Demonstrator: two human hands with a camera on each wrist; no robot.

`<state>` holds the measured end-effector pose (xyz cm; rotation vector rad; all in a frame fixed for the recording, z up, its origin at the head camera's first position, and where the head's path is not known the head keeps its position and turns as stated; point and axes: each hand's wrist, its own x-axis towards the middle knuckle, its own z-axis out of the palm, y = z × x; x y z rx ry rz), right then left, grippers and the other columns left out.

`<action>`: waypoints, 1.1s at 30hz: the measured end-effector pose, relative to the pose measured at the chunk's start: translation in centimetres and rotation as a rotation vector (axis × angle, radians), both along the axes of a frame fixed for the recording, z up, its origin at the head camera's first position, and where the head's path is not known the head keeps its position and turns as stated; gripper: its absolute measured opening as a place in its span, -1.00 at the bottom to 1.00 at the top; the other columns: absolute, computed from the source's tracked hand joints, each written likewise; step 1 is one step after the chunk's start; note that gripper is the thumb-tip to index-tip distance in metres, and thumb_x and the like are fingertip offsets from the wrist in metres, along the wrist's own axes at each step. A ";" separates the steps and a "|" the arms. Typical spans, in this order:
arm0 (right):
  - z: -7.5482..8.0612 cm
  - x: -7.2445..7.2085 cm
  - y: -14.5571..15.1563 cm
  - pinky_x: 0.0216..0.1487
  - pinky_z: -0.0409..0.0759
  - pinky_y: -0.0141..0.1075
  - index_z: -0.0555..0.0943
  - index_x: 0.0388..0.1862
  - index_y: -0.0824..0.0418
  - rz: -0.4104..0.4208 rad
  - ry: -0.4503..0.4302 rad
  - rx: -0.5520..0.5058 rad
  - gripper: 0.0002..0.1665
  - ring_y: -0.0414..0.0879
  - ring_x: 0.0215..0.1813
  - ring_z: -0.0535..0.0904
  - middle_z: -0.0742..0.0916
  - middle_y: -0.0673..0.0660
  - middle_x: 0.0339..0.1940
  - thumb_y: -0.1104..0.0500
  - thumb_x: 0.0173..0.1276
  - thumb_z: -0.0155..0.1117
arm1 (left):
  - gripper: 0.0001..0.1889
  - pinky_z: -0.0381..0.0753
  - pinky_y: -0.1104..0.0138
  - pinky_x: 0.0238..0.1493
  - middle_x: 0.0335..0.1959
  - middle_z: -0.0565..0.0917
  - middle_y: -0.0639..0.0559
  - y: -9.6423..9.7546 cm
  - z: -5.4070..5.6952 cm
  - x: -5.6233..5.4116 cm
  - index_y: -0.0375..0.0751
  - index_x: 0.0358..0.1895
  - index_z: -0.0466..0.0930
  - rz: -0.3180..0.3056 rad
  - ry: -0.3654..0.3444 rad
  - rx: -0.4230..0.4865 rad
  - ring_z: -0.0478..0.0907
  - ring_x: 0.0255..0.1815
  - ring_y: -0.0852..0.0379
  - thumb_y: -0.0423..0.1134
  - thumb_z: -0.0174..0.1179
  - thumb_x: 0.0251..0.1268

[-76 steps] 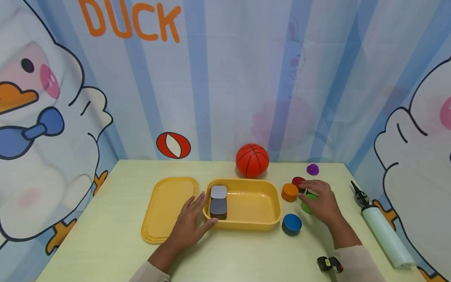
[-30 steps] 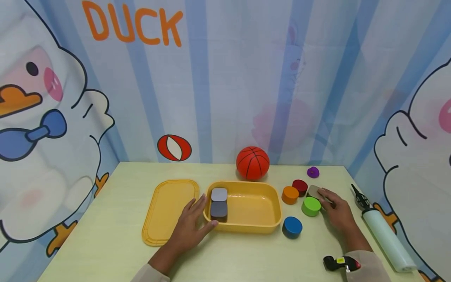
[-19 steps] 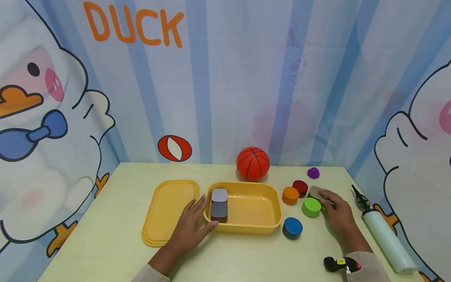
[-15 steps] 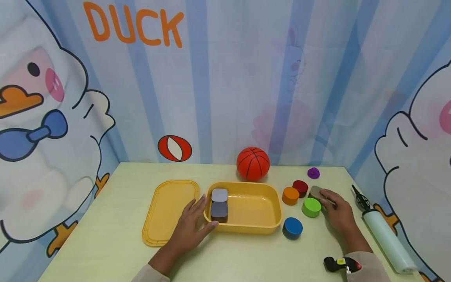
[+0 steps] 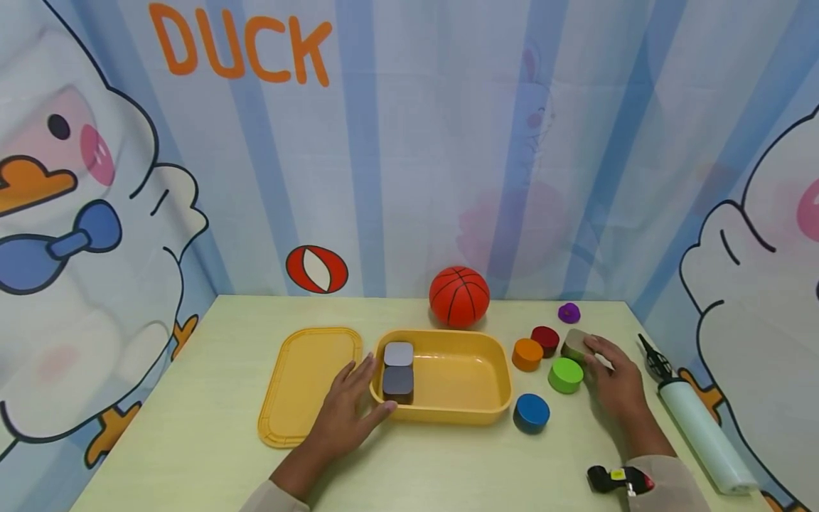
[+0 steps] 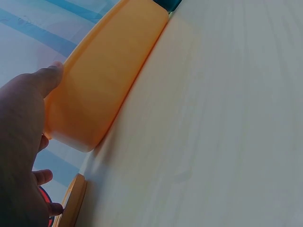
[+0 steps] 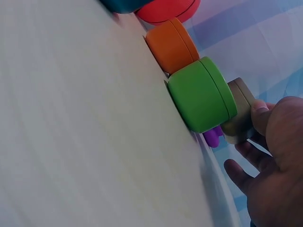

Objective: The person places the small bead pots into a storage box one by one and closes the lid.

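My left hand [image 5: 342,409] rests at the left end of a yellow plastic box [image 5: 448,412], thumb at its front wall and fingers along its side. Inside stand a light grey tub [image 5: 398,353] and a dark grey tub [image 5: 398,382], both rounded-square. Thumb and fingers of my right hand [image 5: 617,377] pinch a small beige rounded-square tub [image 5: 575,345], just behind a round green tub [image 5: 566,375]. In the right wrist view this beige tub [image 7: 239,111] is partly hidden by the green one. Orange [image 5: 527,355], dark red [image 5: 545,340] and blue [image 5: 531,413] round tubs stand nearby.
A yellow lid [image 5: 303,391] lies left of the box. Behind the box sits a small red basketball [image 5: 458,296]. A purple piece [image 5: 569,313] lies at the back right, and a pale green hand pump [image 5: 704,434] lies along the right edge.
Over the frames, my right hand has shifted from above the green tub to its right side, onto the beige tub. The beige tub has since turned slightly. My left hand has stayed put.
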<state>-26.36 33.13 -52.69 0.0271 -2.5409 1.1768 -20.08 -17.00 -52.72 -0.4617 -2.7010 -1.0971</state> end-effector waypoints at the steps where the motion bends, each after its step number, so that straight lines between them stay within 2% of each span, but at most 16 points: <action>1: 0.1 0.0 -0.1 0.28 0.51 -0.72 0.49 0.62 0.29 0.000 0.012 -0.015 -0.46 0.28 0.64 0.44 0.49 0.40 0.65 0.21 0.77 0.14 | -0.06 0.19 -0.39 0.70 0.78 0.26 -0.11 0.0 0.0 0.0 -0.19 0.73 0.23 0.000 0.003 -0.002 0.07 0.81 -0.39 0.24 0.34 0.50; 3: 0.3 0.1 -0.3 0.11 0.30 -0.92 0.51 0.60 0.30 0.002 0.040 -0.036 -0.48 -0.12 0.60 0.49 0.50 0.41 0.63 0.22 0.76 0.15 | -0.06 0.20 -0.39 0.69 0.78 0.26 -0.11 0.0 0.0 0.0 -0.20 0.73 0.23 -0.002 0.006 -0.004 0.08 0.81 -0.39 0.24 0.34 0.50; 6: 0.8 0.2 -0.8 0.10 0.33 -0.93 0.54 0.57 0.31 0.013 0.087 -0.049 -0.49 -0.64 0.42 0.35 0.53 0.42 0.61 0.26 0.73 0.18 | -0.07 0.20 -0.39 0.69 0.77 0.27 -0.12 0.0 0.0 0.0 -0.21 0.72 0.25 -0.006 0.013 -0.002 0.08 0.81 -0.40 0.24 0.35 0.50; 7: 1.0 0.2 -0.9 0.11 0.33 -0.93 0.55 0.56 0.32 0.021 0.105 -0.048 -0.49 -0.73 0.37 0.29 0.53 0.43 0.60 0.28 0.73 0.18 | -0.07 0.20 -0.39 0.70 0.77 0.27 -0.12 0.0 0.0 0.0 -0.22 0.72 0.25 -0.006 0.014 -0.002 0.08 0.81 -0.40 0.24 0.35 0.50; 9: 1.5 0.3 -1.3 0.13 0.33 -0.93 0.55 0.56 0.31 0.038 0.135 -0.043 -0.49 -0.84 0.30 0.20 0.54 0.42 0.60 0.30 0.72 0.19 | -0.07 0.20 -0.39 0.69 0.77 0.27 -0.13 0.1 0.0 0.0 -0.22 0.72 0.25 -0.007 0.016 0.000 0.08 0.81 -0.41 0.23 0.35 0.50; 14: 3.1 0.7 -2.7 0.19 0.30 -0.90 0.57 0.55 0.33 0.093 0.206 -0.037 -0.49 -0.89 0.29 0.18 0.55 0.44 0.58 0.36 0.69 0.20 | -0.07 0.21 -0.40 0.68 0.77 0.27 -0.13 0.1 -0.1 0.0 -0.22 0.72 0.25 -0.007 0.021 -0.001 0.09 0.80 -0.42 0.23 0.35 0.50; 15: 3.3 0.8 -3.0 0.20 0.30 -0.90 0.57 0.54 0.33 0.102 0.211 -0.036 -0.49 -0.88 0.30 0.18 0.55 0.44 0.58 0.36 0.69 0.20 | -0.07 0.21 -0.40 0.68 0.77 0.28 -0.13 0.1 -0.1 -0.1 -0.23 0.72 0.26 -0.008 0.024 -0.001 0.09 0.80 -0.42 0.23 0.35 0.50; 17: 3.8 1.0 -3.6 0.20 0.29 -0.90 0.56 0.55 0.33 0.120 0.205 -0.028 -0.49 -0.62 0.49 0.38 0.54 0.44 0.59 0.36 0.69 0.20 | -0.07 0.21 -0.40 0.68 0.77 0.28 -0.14 0.1 -0.1 0.0 -0.23 0.72 0.25 -0.010 0.025 0.001 0.09 0.80 -0.42 0.23 0.35 0.50; 19: 4.0 1.0 -4.1 0.21 0.30 -0.89 0.57 0.55 0.33 0.140 0.194 -0.018 -0.50 -0.18 0.61 0.51 0.53 0.44 0.60 0.35 0.69 0.20 | -0.07 0.21 -0.40 0.68 0.77 0.28 -0.13 0.1 -0.1 0.0 -0.22 0.72 0.25 -0.009 0.024 0.001 0.09 0.80 -0.41 0.23 0.35 0.50; 22: 4.4 1.1 -4.9 0.22 0.30 -0.88 0.58 0.53 0.33 0.177 0.185 -0.001 -0.51 0.46 0.57 0.45 0.53 0.42 0.61 0.35 0.69 0.19 | -0.07 0.21 -0.39 0.69 0.77 0.27 -0.12 0.0 0.0 0.1 -0.21 0.72 0.25 -0.005 0.016 0.001 0.09 0.80 -0.40 0.23 0.35 0.50; 23: 4.5 1.1 -5.2 0.23 0.31 -0.87 0.59 0.52 0.32 0.191 0.187 0.003 -0.51 0.39 0.58 0.47 0.54 0.41 0.60 0.35 0.69 0.20 | -0.07 0.21 -0.39 0.69 0.77 0.27 -0.12 0.0 0.0 0.1 -0.20 0.73 0.24 -0.003 0.014 0.001 0.09 0.81 -0.40 0.23 0.35 0.50; 26: 4.8 1.2 -6.0 0.24 0.34 -0.86 0.61 0.49 0.33 0.232 0.211 0.000 -0.52 -0.22 0.57 0.53 0.57 0.41 0.58 0.38 0.67 0.21 | -0.06 0.21 -0.40 0.69 0.77 0.26 -0.12 0.0 0.1 0.1 -0.20 0.73 0.23 -0.002 0.007 0.002 0.08 0.81 -0.40 0.23 0.35 0.50; 29: 5.1 1.3 -6.9 0.23 0.40 -0.84 0.63 0.46 0.37 0.283 0.240 -0.030 -0.54 -0.73 0.40 0.35 0.58 0.44 0.54 0.41 0.65 0.21 | -0.06 0.21 -0.40 0.68 0.77 0.26 -0.13 0.0 0.2 0.1 -0.21 0.73 0.23 -0.004 0.007 0.003 0.08 0.81 -0.41 0.22 0.35 0.50; 30: 5.2 1.2 -7.2 0.23 0.42 -0.83 0.64 0.44 0.39 0.301 0.255 -0.039 -0.55 -0.80 0.36 0.31 0.59 0.46 0.52 0.43 0.64 0.21 | -0.06 0.21 -0.40 0.68 0.77 0.26 -0.13 0.0 0.2 0.1 -0.21 0.73 0.23 -0.005 0.008 0.002 0.08 0.81 -0.41 0.22 0.35 0.50; 33: 5.3 1.1 -8.2 0.23 0.47 -0.80 0.66 0.39 0.44 0.344 0.281 -0.072 -0.56 -0.78 0.35 0.35 0.61 0.51 0.48 0.49 0.60 0.23 | -0.07 0.20 -0.39 0.69 0.77 0.27 -0.14 0.0 0.2 0.1 -0.23 0.72 0.24 -0.007 0.014 0.003 0.08 0.80 -0.42 0.21 0.36 0.50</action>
